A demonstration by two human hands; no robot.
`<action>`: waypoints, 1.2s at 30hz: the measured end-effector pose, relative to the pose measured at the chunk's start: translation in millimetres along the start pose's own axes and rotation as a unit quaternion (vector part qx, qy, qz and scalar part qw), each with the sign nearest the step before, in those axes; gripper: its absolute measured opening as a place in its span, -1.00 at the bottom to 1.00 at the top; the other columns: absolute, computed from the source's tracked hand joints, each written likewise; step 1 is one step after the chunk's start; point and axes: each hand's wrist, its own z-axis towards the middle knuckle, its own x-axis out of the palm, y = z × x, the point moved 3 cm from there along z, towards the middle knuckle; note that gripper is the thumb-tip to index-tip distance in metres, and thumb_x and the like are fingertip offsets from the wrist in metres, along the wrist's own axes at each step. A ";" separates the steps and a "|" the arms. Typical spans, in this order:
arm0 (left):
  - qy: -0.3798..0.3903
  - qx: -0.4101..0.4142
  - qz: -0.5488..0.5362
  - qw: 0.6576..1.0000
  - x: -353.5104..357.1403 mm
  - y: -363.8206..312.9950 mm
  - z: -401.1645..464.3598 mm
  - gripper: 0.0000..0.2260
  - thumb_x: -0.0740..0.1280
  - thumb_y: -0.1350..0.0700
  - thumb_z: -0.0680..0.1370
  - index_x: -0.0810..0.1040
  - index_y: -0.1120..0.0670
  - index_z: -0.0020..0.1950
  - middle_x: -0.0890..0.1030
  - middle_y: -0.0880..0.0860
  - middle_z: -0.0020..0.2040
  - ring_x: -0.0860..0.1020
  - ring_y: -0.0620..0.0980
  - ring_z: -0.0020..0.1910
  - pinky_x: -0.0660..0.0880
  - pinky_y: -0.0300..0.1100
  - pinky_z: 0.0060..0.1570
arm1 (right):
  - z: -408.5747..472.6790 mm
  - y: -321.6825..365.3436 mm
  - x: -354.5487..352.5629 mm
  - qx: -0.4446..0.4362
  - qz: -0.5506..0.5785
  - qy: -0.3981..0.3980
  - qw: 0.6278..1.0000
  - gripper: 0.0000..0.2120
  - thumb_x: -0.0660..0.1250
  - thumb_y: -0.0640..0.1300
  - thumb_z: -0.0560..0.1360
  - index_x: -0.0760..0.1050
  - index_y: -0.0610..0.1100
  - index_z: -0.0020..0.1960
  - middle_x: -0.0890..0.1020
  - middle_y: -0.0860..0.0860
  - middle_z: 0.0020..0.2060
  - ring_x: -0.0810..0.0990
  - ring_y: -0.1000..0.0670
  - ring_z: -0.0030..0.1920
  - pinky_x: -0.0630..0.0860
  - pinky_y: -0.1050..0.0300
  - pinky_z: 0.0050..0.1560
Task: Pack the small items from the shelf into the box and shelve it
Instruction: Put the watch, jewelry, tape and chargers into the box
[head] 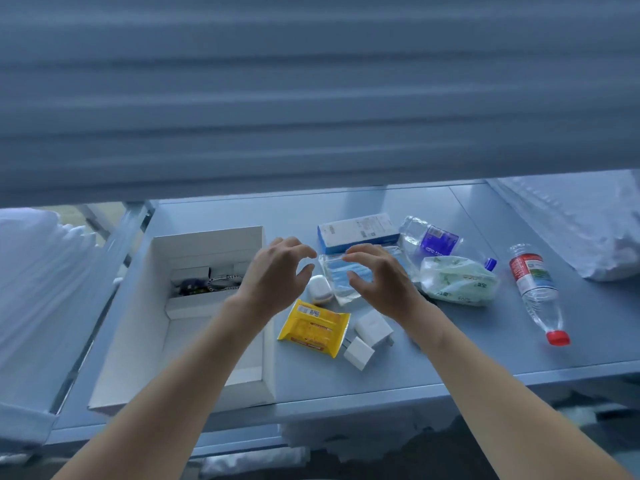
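Observation:
A white open box (pixel 207 244) lies on the shelf's left, with a few small items in its far end. My left hand (pixel 277 275) hovers over the box's right wall, fingers loosely curved and holding nothing. My right hand (pixel 377 282) hovers just above a clear packet of blue masks (pixel 341 277), fingers spread and empty. Between the hands lies a small white case (pixel 319 289). Below them are a yellow packet (pixel 313 329) and two white cubes (pixel 365 337). A blue-white carton (pixel 356 232) lies behind the masks.
To the right lie a crushed bottle with a purple label (pixel 433 240), a green tissue pack (pixel 457 280) and a red-capped water bottle (pixel 535 292). White bags (pixel 588 223) fill the far right and white fabric (pixel 38 271) the left. An upper shelf (pixel 311 98) hangs overhead.

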 end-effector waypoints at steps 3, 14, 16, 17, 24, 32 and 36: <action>0.021 0.006 -0.006 1.000 21.6 -24.9 6.9 -0.80 0.40 0.07 0.59 0.67 0.01 0.21 0.66 -0.01 0.12 0.56 0.07 0.13 0.52 0.01 0.09 | -20.1 -26.0 -16.7 0.028 -0.004 -0.007 1.000 -0.74 0.45 -0.22 0.52 0.67 -0.18 0.20 0.66 -0.04 0.20 0.58 -0.07 0.26 0.49 0.03 0.31; 0.130 0.044 -0.018 0.990 100.7 -102.3 19.9 -0.78 0.40 0.06 0.57 0.65 -0.03 0.21 0.65 -0.01 0.12 0.57 0.10 0.17 0.52 0.00 0.14 | -100.1 -99.0 -42.6 0.126 -0.009 0.034 0.991 -0.73 0.53 -0.12 0.44 0.68 -0.12 0.13 0.64 0.01 0.02 0.63 -0.06 0.05 0.53 0.12 0.13; 0.164 0.050 -0.011 0.985 115.8 -110.9 19.0 -0.75 0.40 0.04 0.58 0.63 -0.04 0.26 0.63 -0.01 0.15 0.56 0.10 0.18 0.51 0.01 0.16 | -112.4 -102.4 -35.2 0.132 -0.023 0.056 0.989 -0.69 0.55 -0.01 0.43 0.66 -0.10 0.12 0.63 0.03 0.04 0.58 -0.04 0.12 0.47 0.17 0.10; 0.180 0.051 -0.004 0.982 122.6 -114.1 18.8 -0.72 0.39 0.02 0.58 0.61 -0.05 0.30 0.62 -0.01 0.18 0.55 0.09 0.20 0.50 0.02 0.18 | -117.5 -103.6 -31.7 0.129 -0.030 0.063 0.989 -0.66 0.56 0.03 0.41 0.66 -0.10 0.12 0.61 0.03 0.06 0.56 -0.03 0.14 0.46 0.17 0.08; 0.252 0.049 0.048 0.965 155.5 -123.8 19.5 -0.63 0.37 0.02 0.61 0.51 -0.09 0.43 0.60 0.00 0.27 0.54 0.07 0.26 0.50 0.03 0.22 | -134.2 -104.8 -20.9 0.109 -0.050 0.049 0.992 -0.71 0.48 0.03 0.42 0.63 -0.17 0.00 0.53 -0.01 0.08 0.53 -0.09 0.11 0.56 -0.01 0.03; 0.236 0.022 0.012 0.971 164.2 -121.9 28.0 -0.85 0.43 0.22 0.56 0.63 0.07 0.11 0.64 0.06 0.03 0.60 0.12 0.01 0.53 -0.02 -0.01 | -135.4 -108.5 -23.3 0.108 -0.082 0.051 0.989 -0.65 0.44 0.08 0.46 0.62 -0.16 0.10 0.48 -0.03 0.11 0.48 -0.09 0.12 0.50 0.03 0.16; 0.220 0.023 -0.014 0.975 159.8 -120.5 30.0 -0.90 0.44 0.28 0.53 0.64 0.12 0.01 0.66 0.07 -0.07 0.60 0.11 -0.08 0.50 -0.07 -0.07 | -133.1 -106.1 -23.6 0.116 -0.109 0.067 0.985 -0.60 0.41 0.14 0.48 0.60 -0.10 0.17 0.46 -0.03 0.14 0.46 -0.08 0.12 0.48 0.00 0.16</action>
